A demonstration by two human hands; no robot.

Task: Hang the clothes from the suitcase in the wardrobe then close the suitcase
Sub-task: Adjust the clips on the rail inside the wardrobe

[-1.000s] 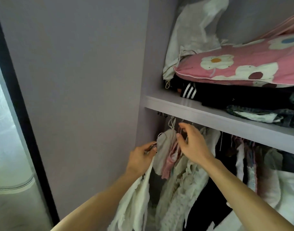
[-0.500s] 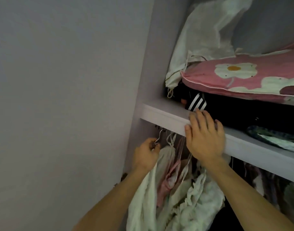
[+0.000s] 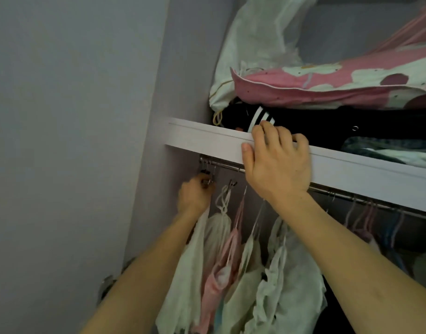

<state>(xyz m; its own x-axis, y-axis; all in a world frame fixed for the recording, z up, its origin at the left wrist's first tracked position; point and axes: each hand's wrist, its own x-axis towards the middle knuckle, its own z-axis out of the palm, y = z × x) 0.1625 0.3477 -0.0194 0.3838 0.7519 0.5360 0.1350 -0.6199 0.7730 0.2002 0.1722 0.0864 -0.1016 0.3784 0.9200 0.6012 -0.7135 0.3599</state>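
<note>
My left hand [image 3: 193,197] is raised under the shelf, shut on the metal hook of a hanger [image 3: 208,180] just below the wardrobe rail [image 3: 225,165]. A pale white garment [image 3: 185,280] hangs down from that hand. My right hand [image 3: 278,162] grips the front edge of the white shelf [image 3: 202,138], fingers curled over its top. White and pink clothes [image 3: 221,268] hang on the rail between my arms. The suitcase is out of view.
On the shelf lie a pink flowered pillow [image 3: 339,85], a white cloth bag [image 3: 257,44] and dark folded clothes [image 3: 327,124]. The grey wardrobe side wall [image 3: 86,141] stands close on the left. More hangers [image 3: 366,213] crowd the rail to the right.
My left hand has lifted the hanger hook up close to the rail. My right hand left the hanging clothes and took hold of the shelf edge. The view has tilted upward.
</note>
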